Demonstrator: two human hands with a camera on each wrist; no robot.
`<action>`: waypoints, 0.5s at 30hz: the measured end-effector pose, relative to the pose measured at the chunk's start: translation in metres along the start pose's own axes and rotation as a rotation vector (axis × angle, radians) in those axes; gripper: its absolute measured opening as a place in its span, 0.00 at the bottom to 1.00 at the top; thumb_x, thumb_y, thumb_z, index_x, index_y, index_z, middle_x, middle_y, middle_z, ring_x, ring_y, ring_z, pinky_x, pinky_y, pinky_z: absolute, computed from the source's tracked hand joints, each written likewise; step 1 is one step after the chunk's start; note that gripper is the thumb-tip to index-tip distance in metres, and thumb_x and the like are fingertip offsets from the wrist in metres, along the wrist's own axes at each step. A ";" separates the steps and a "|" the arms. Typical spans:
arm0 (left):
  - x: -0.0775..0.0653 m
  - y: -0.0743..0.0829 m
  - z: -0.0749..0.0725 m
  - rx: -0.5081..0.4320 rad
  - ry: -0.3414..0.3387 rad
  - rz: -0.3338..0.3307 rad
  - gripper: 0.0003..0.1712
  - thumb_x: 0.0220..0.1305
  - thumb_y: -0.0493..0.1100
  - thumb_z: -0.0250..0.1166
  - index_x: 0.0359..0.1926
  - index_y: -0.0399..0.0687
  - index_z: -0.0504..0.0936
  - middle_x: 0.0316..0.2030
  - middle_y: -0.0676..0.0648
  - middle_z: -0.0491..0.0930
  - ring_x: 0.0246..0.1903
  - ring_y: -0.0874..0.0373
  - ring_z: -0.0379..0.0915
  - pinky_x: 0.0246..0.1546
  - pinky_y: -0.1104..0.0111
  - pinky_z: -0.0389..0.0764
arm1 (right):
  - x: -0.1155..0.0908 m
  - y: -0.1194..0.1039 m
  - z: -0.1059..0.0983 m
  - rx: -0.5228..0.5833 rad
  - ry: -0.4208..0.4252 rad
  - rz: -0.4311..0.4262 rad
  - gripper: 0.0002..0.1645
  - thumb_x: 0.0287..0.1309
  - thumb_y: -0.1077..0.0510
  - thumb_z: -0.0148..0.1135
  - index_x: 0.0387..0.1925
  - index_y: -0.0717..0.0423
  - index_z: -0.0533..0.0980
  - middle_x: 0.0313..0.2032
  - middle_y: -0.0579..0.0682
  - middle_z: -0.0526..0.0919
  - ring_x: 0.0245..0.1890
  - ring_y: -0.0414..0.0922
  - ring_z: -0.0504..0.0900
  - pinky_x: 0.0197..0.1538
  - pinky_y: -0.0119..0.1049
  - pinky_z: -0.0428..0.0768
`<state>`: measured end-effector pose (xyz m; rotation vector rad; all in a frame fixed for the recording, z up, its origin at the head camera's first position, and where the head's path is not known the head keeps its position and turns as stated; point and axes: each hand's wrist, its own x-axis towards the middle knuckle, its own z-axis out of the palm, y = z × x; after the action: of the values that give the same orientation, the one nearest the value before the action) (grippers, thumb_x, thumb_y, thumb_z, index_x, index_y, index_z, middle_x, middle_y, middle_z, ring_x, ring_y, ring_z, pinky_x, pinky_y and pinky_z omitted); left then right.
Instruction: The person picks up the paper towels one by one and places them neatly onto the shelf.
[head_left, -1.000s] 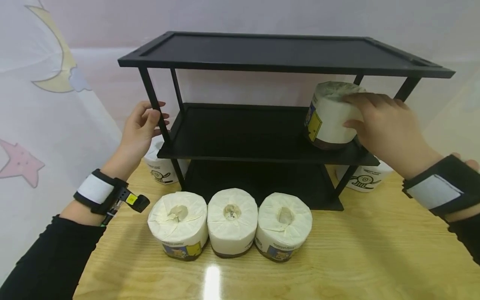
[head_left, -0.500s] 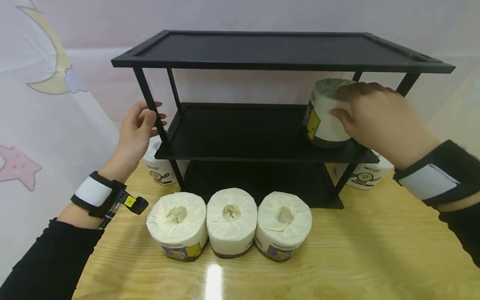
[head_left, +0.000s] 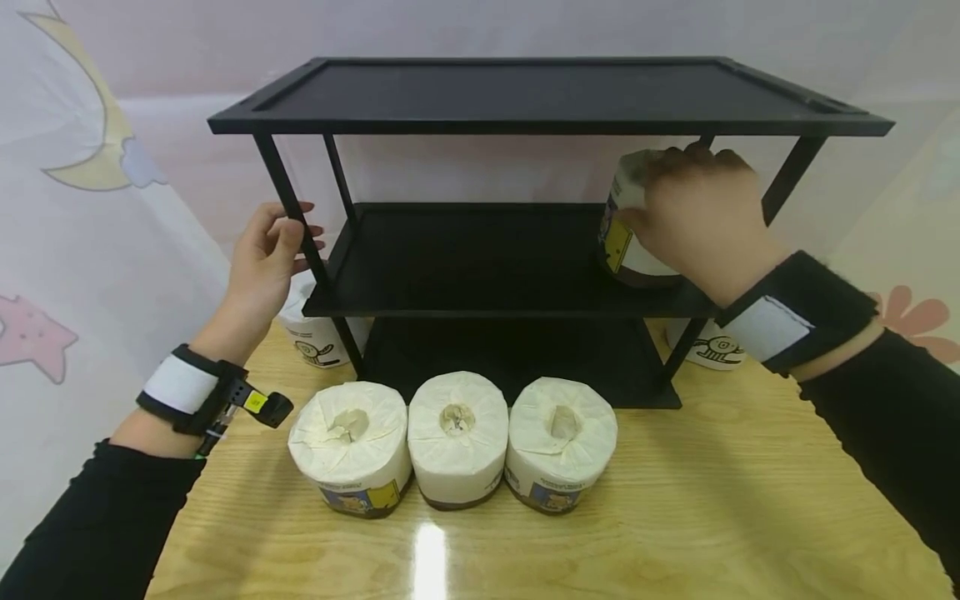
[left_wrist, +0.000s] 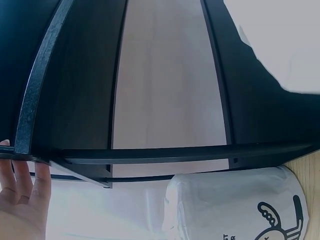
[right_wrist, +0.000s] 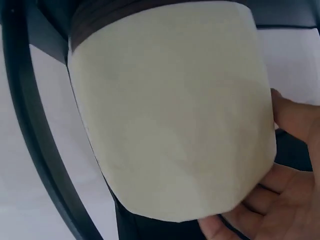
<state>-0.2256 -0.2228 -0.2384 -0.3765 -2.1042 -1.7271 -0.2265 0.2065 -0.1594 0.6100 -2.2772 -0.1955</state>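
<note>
A wrapped toilet paper roll (head_left: 628,233) stands at the right end of the middle shelf of a black three-tier rack (head_left: 480,260). My right hand (head_left: 701,218) grips that roll from the front right. In the right wrist view, the thumb (right_wrist: 295,117) lies along one side of the roll and the fingers bend over its top; the fingertips are partly hidden. My left hand (head_left: 262,254) holds the rack's left front post (head_left: 283,179), thumb in front and fingers behind.
Three wrapped rolls (head_left: 457,437) stand in a row on the wooden table (head_left: 525,558) before the rack. Another roll (head_left: 318,337) is behind the left post, and one (head_left: 716,348) is partly hidden at the right. A patterned cloth (head_left: 150,250) hangs behind.
My right hand and forearm have moved left, further over the roll's front. The roll keeps about the same place on the shelf. My left hand stays on the post; the head view shifts slightly.
</note>
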 end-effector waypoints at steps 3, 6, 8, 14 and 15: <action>-0.001 0.000 0.000 0.002 -0.002 0.001 0.25 0.65 0.61 0.57 0.57 0.56 0.76 0.45 0.51 0.79 0.47 0.55 0.77 0.48 0.72 0.79 | -0.002 0.000 0.003 -0.030 0.010 -0.029 0.25 0.52 0.56 0.73 0.41 0.76 0.80 0.37 0.71 0.83 0.32 0.66 0.79 0.23 0.54 0.76; -0.002 0.000 0.001 0.000 -0.005 0.003 0.25 0.65 0.61 0.57 0.57 0.56 0.76 0.46 0.51 0.79 0.48 0.53 0.76 0.48 0.72 0.78 | -0.006 0.001 0.003 -0.020 0.016 -0.031 0.26 0.52 0.56 0.74 0.43 0.76 0.79 0.41 0.71 0.82 0.34 0.66 0.80 0.25 0.55 0.77; -0.002 0.000 0.001 -0.003 -0.004 0.002 0.25 0.65 0.61 0.57 0.57 0.56 0.76 0.46 0.51 0.79 0.48 0.53 0.76 0.48 0.72 0.78 | -0.008 0.002 0.003 -0.010 0.010 -0.023 0.27 0.52 0.56 0.74 0.45 0.75 0.79 0.44 0.70 0.82 0.38 0.67 0.80 0.29 0.57 0.78; -0.001 0.001 0.000 -0.039 -0.001 0.008 0.27 0.63 0.62 0.59 0.57 0.55 0.76 0.45 0.49 0.79 0.47 0.57 0.77 0.48 0.73 0.78 | -0.013 0.006 0.001 0.037 0.019 -0.045 0.27 0.52 0.57 0.75 0.47 0.74 0.78 0.43 0.70 0.82 0.42 0.67 0.80 0.38 0.59 0.79; -0.001 0.001 0.000 -0.050 -0.001 0.009 0.27 0.62 0.62 0.59 0.57 0.54 0.76 0.45 0.49 0.79 0.46 0.57 0.77 0.47 0.73 0.78 | -0.014 0.007 0.001 0.050 0.022 -0.054 0.26 0.52 0.58 0.75 0.47 0.74 0.78 0.42 0.70 0.82 0.41 0.67 0.80 0.39 0.59 0.79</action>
<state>-0.2239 -0.2221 -0.2384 -0.4005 -2.0602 -1.7770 -0.2208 0.2195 -0.1668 0.6961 -2.2514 -0.1577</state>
